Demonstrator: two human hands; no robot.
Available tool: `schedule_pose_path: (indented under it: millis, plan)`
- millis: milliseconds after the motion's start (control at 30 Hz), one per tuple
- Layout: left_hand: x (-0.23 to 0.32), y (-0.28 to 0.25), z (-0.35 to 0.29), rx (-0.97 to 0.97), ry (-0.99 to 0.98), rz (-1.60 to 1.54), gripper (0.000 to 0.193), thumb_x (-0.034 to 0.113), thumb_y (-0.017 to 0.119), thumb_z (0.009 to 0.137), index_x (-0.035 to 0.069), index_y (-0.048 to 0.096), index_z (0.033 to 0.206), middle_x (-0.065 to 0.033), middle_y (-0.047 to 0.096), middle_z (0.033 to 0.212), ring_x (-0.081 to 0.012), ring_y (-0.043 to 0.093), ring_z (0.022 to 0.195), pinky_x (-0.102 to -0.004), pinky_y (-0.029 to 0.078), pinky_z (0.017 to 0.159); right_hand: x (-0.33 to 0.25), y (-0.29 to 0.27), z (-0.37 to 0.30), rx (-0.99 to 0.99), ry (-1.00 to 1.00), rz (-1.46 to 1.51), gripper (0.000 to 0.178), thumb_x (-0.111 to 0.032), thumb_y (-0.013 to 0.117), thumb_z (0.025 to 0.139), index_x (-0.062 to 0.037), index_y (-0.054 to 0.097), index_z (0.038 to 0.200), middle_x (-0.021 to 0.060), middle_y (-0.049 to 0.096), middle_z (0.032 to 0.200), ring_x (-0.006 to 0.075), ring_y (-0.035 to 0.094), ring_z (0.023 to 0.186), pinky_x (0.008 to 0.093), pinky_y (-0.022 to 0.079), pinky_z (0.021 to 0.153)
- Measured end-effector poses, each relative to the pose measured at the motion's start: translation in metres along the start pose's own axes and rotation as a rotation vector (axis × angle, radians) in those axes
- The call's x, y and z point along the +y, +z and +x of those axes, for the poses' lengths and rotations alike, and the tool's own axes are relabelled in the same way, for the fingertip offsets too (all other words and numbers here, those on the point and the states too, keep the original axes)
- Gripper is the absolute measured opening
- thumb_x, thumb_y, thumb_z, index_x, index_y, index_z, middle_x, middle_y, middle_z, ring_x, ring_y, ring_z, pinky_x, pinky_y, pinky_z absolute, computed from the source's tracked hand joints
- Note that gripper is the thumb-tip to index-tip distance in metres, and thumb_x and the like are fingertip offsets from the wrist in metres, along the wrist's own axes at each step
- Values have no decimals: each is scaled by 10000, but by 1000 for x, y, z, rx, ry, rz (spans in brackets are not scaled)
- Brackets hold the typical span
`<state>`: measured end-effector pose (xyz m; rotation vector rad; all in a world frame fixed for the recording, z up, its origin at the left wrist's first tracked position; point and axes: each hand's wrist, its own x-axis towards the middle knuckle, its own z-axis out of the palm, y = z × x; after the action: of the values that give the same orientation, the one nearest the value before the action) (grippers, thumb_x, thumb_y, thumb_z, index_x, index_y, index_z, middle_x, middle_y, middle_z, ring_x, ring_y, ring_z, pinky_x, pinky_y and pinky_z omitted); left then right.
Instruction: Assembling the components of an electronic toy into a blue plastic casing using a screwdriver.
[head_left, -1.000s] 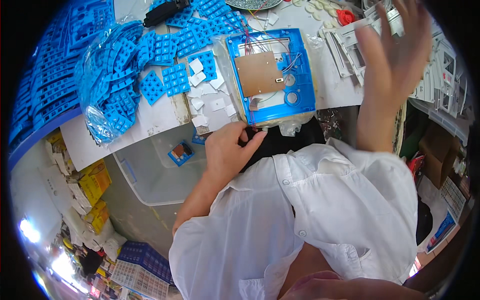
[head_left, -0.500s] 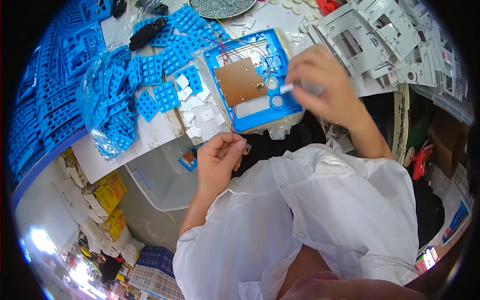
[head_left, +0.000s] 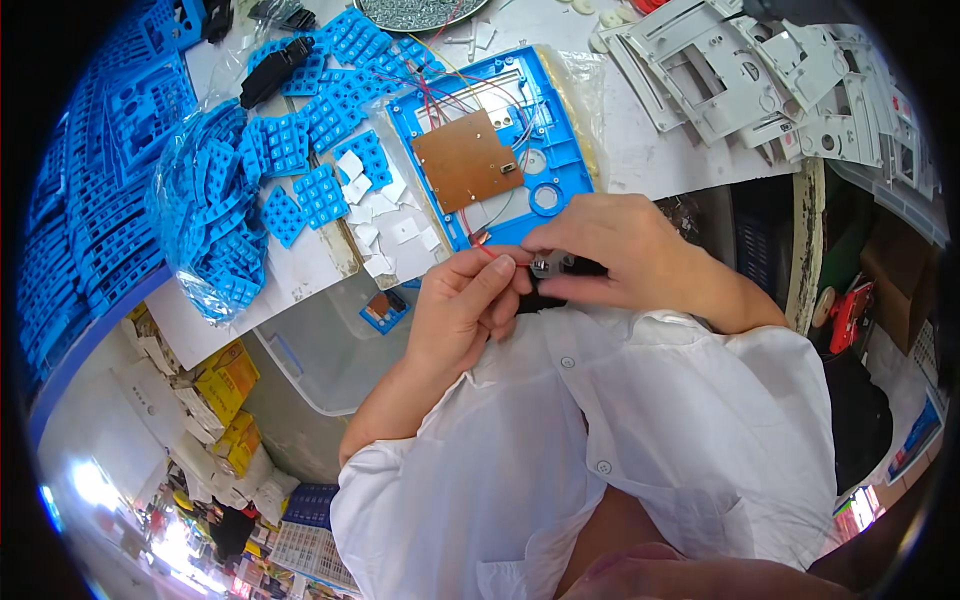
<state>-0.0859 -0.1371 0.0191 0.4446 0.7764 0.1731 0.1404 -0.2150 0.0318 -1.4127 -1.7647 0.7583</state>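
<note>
Both my hands meet at the table's front edge. My left hand (head_left: 468, 300) is closed, pinching a thin red wire (head_left: 467, 222) that runs down from the brown circuit board (head_left: 465, 165). My right hand (head_left: 625, 252) is closed around a small grey, shiny part (head_left: 552, 264) at the wire's end; its exact kind is partly hidden by the fingers. Just beyond lies the blue plastic housing (head_left: 572, 150), open side up, with the board resting in it and several thin coloured wires looping across its far half.
Blue keypads (head_left: 280, 145) and white paper-like squares (head_left: 405, 230) lie to the left of the housing. Blue panels (head_left: 110, 150) are stacked at far left. White plastic frames (head_left: 700, 80) pile up at right. A metal dish of small parts (head_left: 420, 8) stands behind.
My right hand has come down from above the housing to meet my left. The small white piece it held no longer shows. My left hand has moved slightly right and up.
</note>
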Motion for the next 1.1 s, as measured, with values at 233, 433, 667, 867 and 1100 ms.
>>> schedule_pose_path:
  millis: [233, 433, 667, 867, 1100]
  plan:
    - [43, 0, -9, 308, 567, 1219, 167, 176, 705, 959, 11, 732, 957, -22, 650, 793, -115, 549, 578, -271, 428, 519, 2, 11, 2, 30, -52, 45, 301, -56, 782, 779, -126, 715, 1064, 54, 679, 853, 266, 673, 783, 384, 544, 656]
    - [70, 17, 31, 86, 634, 1920, 139, 181, 777, 822, 57, 719, 846, -106, 657, 821, -268, 626, 674, -356, 490, 613, -5, 18, 6, -30, -101, -83, 243, -43, 798, 751, -95, 687, 961, 49, 675, 885, 264, 666, 774, 375, 543, 633]
    - [82, 21, 50, -35, 508, 1476, 166, 171, 712, 913, 10, 703, 872, -69, 680, 753, -191, 624, 631, -318, 475, 577, -3, 15, 1, -21, -105, -129, 210, -106, 784, 775, -116, 673, 953, 34, 653, 881, 259, 649, 805, 382, 549, 633]
    - [89, 11, 57, 27, 217, 785, 225, 141, 618, 1007, -36, 666, 1138, -87, 723, 794, -90, 625, 629, -206, 466, 559, 11, -7, 5, 50, -77, -246, 197, -109, 783, 775, -101, 670, 936, 41, 642, 875, 271, 635, 809, 380, 539, 633]
    - [55, 6, 33, 75, 450, 477, 455, 44, 573, 998, -19, 435, 1427, -218, 693, 1210, -166, 711, 851, -243, 549, 718, 18, -15, 3, 64, -32, -265, 164, -93, 786, 788, -83, 708, 932, 53, 661, 877, 262, 638, 803, 360, 528, 639]
